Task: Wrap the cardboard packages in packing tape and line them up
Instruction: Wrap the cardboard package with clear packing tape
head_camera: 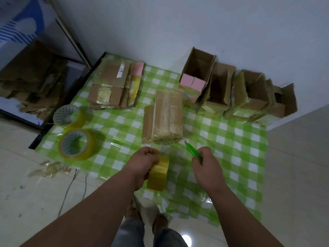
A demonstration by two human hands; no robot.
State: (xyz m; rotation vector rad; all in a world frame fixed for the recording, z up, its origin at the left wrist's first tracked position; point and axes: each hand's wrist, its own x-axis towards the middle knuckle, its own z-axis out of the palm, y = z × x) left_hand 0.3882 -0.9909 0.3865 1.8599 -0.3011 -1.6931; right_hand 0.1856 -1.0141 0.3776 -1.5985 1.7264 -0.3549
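A cardboard package (162, 117), partly wound in clear tape, lies in the middle of the green checked cloth (236, 150). My left hand (142, 162) grips a yellowish roll of packing tape (158, 173) just in front of the package, and a strip of tape (164, 148) runs from the roll up to the package's near end. To the right, my right hand (207, 164) holds a green utility knife (193, 150), its blade pointing toward the package's near right corner.
Two more tape rolls (69, 115) (76, 144) lie at the cloth's left. A stack of flattened taped cardboard (114, 86) sits at the back left. Several open boxes (198, 68) (249, 90) line the wall at the back right. Cardboard scraps (32, 75) lie on the floor at left.
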